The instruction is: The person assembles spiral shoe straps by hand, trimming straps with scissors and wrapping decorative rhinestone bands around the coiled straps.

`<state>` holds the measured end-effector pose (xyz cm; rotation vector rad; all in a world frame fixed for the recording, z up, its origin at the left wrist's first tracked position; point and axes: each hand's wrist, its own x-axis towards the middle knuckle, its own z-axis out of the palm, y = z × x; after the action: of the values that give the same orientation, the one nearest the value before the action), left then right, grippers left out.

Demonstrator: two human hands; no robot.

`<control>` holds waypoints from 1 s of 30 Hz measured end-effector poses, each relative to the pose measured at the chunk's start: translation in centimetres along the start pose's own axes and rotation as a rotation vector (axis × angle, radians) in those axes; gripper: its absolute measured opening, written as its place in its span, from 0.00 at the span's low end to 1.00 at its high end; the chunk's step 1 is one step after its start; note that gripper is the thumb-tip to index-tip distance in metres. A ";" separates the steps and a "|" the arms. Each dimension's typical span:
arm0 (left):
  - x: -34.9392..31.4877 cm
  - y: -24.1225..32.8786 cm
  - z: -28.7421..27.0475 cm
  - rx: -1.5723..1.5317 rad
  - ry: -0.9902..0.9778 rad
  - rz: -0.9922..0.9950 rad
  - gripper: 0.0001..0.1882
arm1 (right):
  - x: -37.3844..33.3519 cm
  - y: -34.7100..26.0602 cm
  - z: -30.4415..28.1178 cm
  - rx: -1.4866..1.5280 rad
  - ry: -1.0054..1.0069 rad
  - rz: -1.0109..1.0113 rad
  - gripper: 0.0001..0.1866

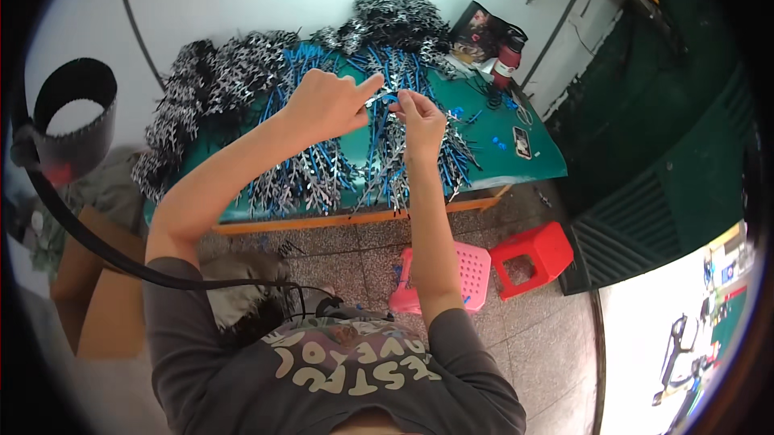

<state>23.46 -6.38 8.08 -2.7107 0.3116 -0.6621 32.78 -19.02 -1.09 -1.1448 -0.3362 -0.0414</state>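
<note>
Over the middle of the table, my left hand [329, 104] has its fingers curled, with the index finger stretched out to the right. Facing it, my right hand [422, 119] pinches a silver-leaved artificial sprig [382, 99] with a bit of blue on it. The sprig's left end runs in at my left hand's curled fingers, which partly hide it. Beneath both hands lie bunches of similar sprigs with blue stems, one bunch on the left [310, 169] and another on the right [395, 157].
Heaps of dark silver sprigs [193, 88] line the green table [540, 153] at the left and back. A phone [522, 143], scissors [524, 115], a red bottle [506, 62] and a patterned bag [477, 32] sit at right. Pink [476, 274] and red stools [538, 253] stand in front; a cardboard box [109, 314] is left.
</note>
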 end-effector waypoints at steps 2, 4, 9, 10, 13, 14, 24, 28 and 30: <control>-1.4 0.7 -0.3 -0.055 -0.045 0.010 0.21 | -0.4 -0.7 0.1 -0.210 -0.063 -0.085 0.10; -2.7 1.7 -1.1 -0.196 -0.159 0.002 0.17 | -0.6 -0.3 0.0 -0.349 -0.139 -0.145 0.09; -6.7 2.3 5.0 -0.626 -0.096 -0.179 0.16 | -2.1 -0.7 -0.3 -0.583 -0.382 -0.075 0.08; -7.3 2.7 5.7 -0.909 -0.257 -0.332 0.16 | -2.5 -0.5 -0.2 -0.581 -0.404 -0.092 0.07; -9.2 4.0 7.1 -1.446 -0.529 -0.682 0.16 | -6.5 0.7 0.5 -0.424 -0.527 -0.262 0.07; -9.9 4.3 8.4 -1.561 -0.575 -0.782 0.14 | -8.2 1.4 0.3 -0.535 -0.536 -0.357 0.06; -16.4 9.7 17.3 -1.605 -0.563 -0.430 0.11 | -18.4 4.9 -3.7 -0.639 -0.490 -0.287 0.07; -16.1 9.2 14.6 -1.656 -0.825 -0.967 0.13 | -20.9 5.8 -8.0 -0.588 -0.330 -0.232 0.07; -17.2 8.9 14.1 -1.654 -0.849 -0.964 0.13 | -20.4 6.8 -11.2 -0.642 -0.164 -0.184 0.07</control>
<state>14.11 -5.93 -14.01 -4.0965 -1.2846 1.2966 17.44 -29.06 -16.97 -1.7548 -0.5987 -0.2310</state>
